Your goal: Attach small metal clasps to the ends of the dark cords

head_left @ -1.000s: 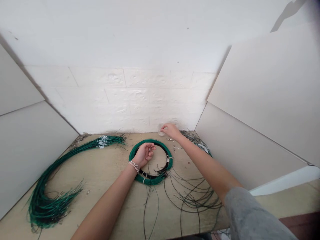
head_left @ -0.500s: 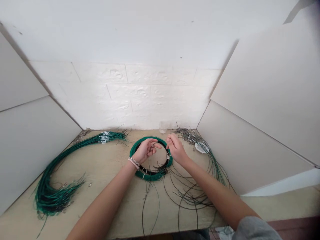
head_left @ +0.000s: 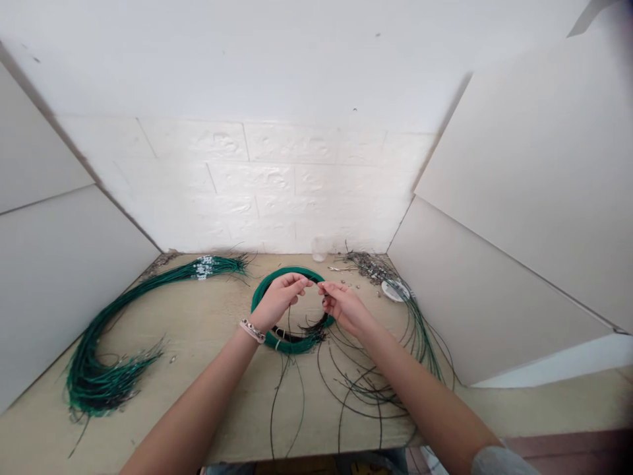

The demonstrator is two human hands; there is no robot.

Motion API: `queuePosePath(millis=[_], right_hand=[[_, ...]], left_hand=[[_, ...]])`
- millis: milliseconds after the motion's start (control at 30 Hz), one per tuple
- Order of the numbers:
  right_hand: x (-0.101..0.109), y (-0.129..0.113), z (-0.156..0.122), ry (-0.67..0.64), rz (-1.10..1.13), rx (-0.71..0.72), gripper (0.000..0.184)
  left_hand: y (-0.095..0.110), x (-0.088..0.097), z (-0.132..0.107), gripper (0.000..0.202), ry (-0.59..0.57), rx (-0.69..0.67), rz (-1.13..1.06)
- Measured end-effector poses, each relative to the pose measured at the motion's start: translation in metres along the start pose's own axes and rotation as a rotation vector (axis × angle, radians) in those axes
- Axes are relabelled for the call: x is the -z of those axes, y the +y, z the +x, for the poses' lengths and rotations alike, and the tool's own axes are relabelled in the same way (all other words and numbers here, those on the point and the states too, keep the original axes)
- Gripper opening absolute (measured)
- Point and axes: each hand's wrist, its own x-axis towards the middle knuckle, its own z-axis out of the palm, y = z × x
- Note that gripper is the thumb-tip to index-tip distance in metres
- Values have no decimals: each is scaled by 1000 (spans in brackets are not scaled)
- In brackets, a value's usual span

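Right hand (head_left: 345, 307) now closer to left hand (head_left: 279, 297), each pinched closed over green coil (head_left: 298, 346), contents unclear

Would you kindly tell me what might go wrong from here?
1. The left hand and right hand pinch close together over the green coil; anything tiny held there, too small to make out, could drop among the strand ends.
2. Loose dark strands appear to run beneath the right forearm, so moving that arm might snag and drag them.
3. The clear cup by the wall could perhaps tip if a reach knocks it.
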Motion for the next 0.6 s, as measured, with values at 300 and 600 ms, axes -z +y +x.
queuePosePath(millis=[300,600], right_hand=[[4,3,3,-13,20,61,28],[-4,6,-1,9,-347,260,21]], left_hand=[[-5,-11,-4,29,3,29,57],[-12,-10,-5,14,-75,270,-427]])
